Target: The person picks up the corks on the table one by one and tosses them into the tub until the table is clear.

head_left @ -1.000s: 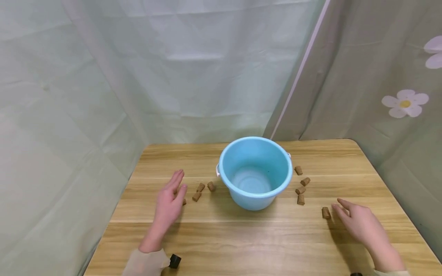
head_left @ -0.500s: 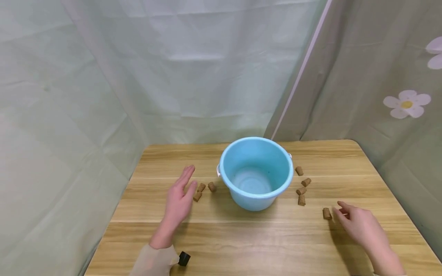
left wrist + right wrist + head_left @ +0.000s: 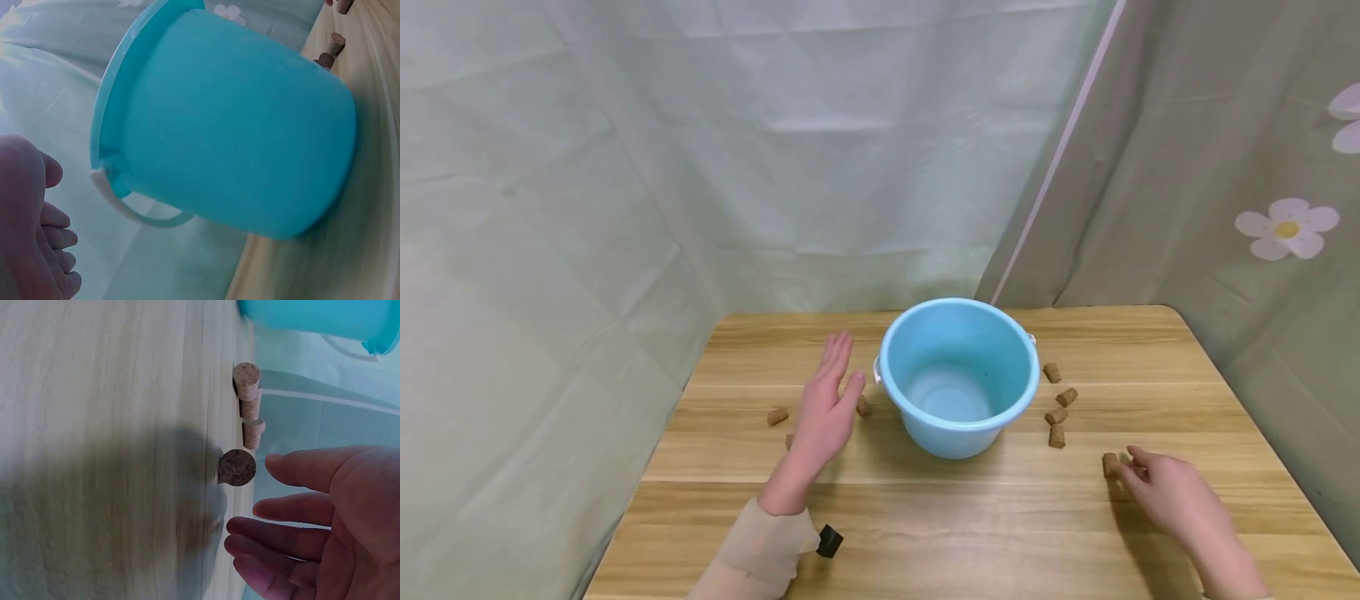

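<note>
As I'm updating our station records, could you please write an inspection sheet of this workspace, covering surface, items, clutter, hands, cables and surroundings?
Surface: wood-grain table, no spill seen.
Job's things: blue bucket upright, no corks seen inside; corks lie on both sides of it, some possibly hidden by the left hand.
Clutter: nothing seen.
Hands: left beside the bucket, fingers straight, holding nothing; right hand close beside a lone cork, not gripping it.
Cables: nothing seen.
Surroundings: pale hanging fabric behind and at the sides, with white flowers at right.
</note>
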Demonstrator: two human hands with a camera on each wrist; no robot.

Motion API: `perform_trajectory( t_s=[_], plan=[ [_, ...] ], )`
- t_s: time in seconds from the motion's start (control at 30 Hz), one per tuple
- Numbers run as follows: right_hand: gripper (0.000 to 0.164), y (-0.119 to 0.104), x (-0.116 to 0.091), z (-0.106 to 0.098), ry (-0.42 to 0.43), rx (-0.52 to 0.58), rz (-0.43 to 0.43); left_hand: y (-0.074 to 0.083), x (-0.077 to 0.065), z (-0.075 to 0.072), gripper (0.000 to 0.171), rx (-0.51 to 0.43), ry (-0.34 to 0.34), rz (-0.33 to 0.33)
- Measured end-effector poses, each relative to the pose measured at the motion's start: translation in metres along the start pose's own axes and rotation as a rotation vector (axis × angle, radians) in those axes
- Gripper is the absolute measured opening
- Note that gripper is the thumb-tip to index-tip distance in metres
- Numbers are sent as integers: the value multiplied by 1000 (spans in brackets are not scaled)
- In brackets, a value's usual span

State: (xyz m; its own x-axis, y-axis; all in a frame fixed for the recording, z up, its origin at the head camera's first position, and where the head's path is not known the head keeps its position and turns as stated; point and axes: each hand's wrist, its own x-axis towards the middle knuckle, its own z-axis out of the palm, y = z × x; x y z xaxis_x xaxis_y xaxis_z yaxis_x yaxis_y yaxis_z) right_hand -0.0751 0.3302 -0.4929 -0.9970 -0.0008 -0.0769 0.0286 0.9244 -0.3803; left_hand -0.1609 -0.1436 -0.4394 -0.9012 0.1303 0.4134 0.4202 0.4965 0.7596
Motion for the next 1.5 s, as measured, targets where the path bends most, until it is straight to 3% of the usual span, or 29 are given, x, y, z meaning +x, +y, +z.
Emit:
perform_trajectory(
  t_s=[0.57,1.03,1.5],
  plan=[
    [70,-5,1,4,-1,-24,18,26,31,26,76,36,-83,-101],
    [56,-9,2,8,-3,10,6,25,37,36,67,35,-90,-100],
    [29,-13,0,11,18,5,23,22,37,42,59,12,-92,-110]
  ],
)
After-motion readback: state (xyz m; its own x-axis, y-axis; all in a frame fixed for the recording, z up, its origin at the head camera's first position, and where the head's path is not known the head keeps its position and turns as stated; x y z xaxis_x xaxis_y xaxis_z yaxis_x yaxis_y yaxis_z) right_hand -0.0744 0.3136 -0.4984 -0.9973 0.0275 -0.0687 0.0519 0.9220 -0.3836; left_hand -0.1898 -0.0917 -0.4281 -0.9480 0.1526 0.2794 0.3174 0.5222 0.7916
